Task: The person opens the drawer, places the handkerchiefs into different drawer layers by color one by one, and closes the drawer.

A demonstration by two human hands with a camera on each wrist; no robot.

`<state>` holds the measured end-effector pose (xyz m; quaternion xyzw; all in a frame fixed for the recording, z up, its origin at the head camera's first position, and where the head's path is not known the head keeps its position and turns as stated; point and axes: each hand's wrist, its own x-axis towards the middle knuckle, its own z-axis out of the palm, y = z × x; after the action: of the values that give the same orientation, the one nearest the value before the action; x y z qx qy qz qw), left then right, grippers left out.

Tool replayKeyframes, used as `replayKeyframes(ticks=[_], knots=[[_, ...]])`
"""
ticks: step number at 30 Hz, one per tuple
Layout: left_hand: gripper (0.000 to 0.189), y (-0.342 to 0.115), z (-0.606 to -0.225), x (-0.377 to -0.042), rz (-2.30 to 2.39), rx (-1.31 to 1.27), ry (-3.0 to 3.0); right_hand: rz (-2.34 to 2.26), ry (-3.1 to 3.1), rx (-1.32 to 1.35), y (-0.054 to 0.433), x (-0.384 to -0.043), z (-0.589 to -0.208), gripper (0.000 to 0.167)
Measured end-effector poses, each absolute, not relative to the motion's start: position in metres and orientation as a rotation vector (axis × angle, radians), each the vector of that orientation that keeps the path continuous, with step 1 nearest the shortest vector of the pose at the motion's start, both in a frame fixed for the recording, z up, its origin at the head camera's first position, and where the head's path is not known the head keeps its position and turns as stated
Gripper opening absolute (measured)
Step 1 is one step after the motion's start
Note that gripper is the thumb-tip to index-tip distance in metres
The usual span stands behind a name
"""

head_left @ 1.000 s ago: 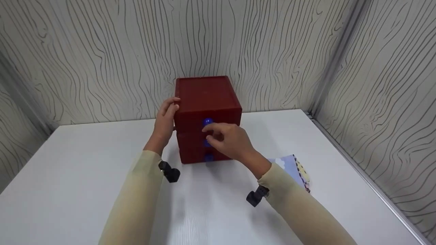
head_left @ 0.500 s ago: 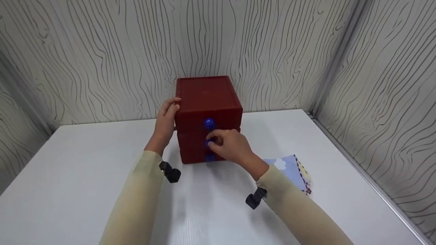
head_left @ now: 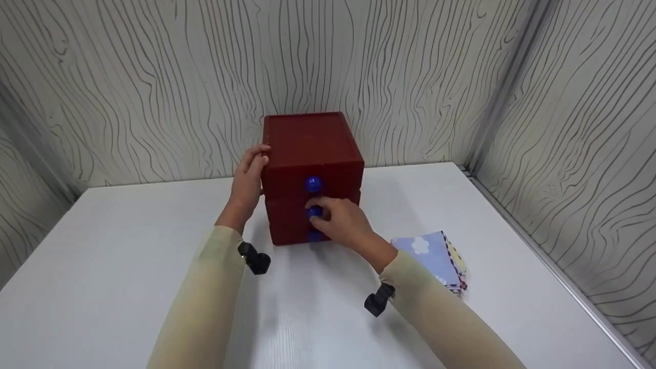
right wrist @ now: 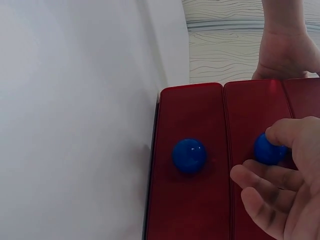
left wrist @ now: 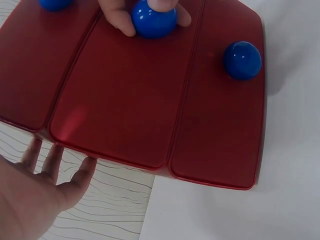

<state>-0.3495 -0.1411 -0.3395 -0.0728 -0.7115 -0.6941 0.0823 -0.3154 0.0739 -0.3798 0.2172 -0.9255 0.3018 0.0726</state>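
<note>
– Grip?
– My right hand (head_left: 344, 224) pinches the middle knob (head_left: 314, 210). My left hand (head_left: 248, 179), fingers extended, touches the side of the red cabinet (head_left: 310, 137), which stands on the white table (head_left: 128, 266) near the back wall (head_left: 307, 61).
– Doing it well?
– My judgement: centre the pinch, apply force squarely to the front, brace lightly.
– Count?
– One cabinet, three drawer fronts (left wrist: 120, 95), three blue knobs (head_left: 313, 184). Patterned cloths (head_left: 430, 256) at right: more than one, number unclear.
</note>
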Motion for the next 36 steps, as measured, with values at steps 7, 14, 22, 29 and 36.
replayKeyframes(ticks=[7,14,22,29,36], knots=[[0.036,-0.142,-0.337,-0.350,-2.088,-0.211,-2.124,0.926,-2.757,0.680,0.075,-0.312,-0.379,0.021],[0.037,-0.143,-0.337,-0.350,-2.087,-0.227,-2.100,0.944,-2.754,0.716,0.076,-0.306,-0.378,0.021],[0.034,-0.143,-0.339,-0.352,-2.092,-0.219,-2.082,0.973,-2.745,0.736,0.078,-0.298,-0.380,0.021],[0.036,-0.143,-0.336,-0.346,-2.117,-0.237,-2.085,1.041,-2.722,0.761,0.080,-0.288,-0.384,0.021],[0.038,-0.138,-0.324,-0.331,-2.162,-0.248,-2.056,1.058,-2.735,0.766,0.082,-0.280,-0.385,0.021]])
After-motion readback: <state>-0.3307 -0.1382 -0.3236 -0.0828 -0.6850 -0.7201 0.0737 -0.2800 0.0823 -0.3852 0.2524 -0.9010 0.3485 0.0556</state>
